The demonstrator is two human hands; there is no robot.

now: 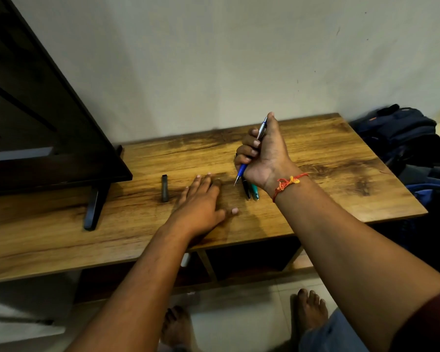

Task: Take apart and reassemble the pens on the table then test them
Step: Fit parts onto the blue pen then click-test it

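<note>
Clenching tight, the right hand (264, 153) has its grip wrapped in a fist round a blue-and-silver click pen (243, 170), thumb capping the silver top, metal tip aimed down at the wooden counter (328, 161). The pen looks whole, so I'd call this the start of its turn: in hand, not yet unscrewed. The left hand (201, 201) lies flat on the counter, fingers spread, holding nothing. Just under the right wrist, a black pen (246, 190) and a teal pen (255, 191) lie side by side on the wood. Further left sits a small black bar (165, 188). The next move, by my reckoning, needs the left hand up to pinch the blue barrel while the right twists the silver half off, gently, since small parts could drop.
</note>
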